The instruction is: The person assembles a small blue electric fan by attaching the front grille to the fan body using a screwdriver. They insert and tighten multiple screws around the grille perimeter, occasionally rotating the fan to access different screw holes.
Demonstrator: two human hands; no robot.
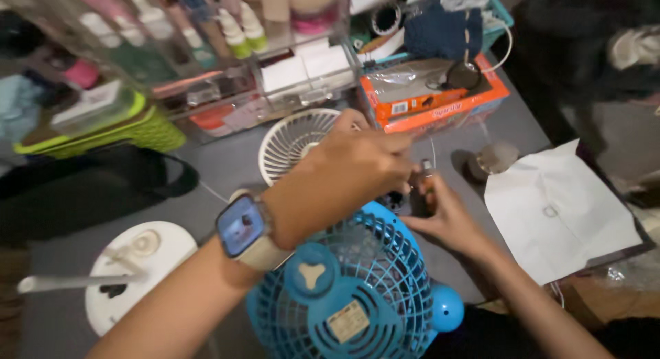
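A blue plastic desk fan lies face down at the bottom centre, its grille back toward me. My left hand, with a smartwatch on the wrist, reaches over the fan's top edge, fingers curled around a small dark part. My right hand meets it from the right and pinches a small metal-tipped tool at the same spot. What exactly sits between the fingers is blurred.
A white fan grille lies behind my hands. A white round base sits at the left, a sheet of white paper at the right, an orange box and clear organisers with bottles at the back.
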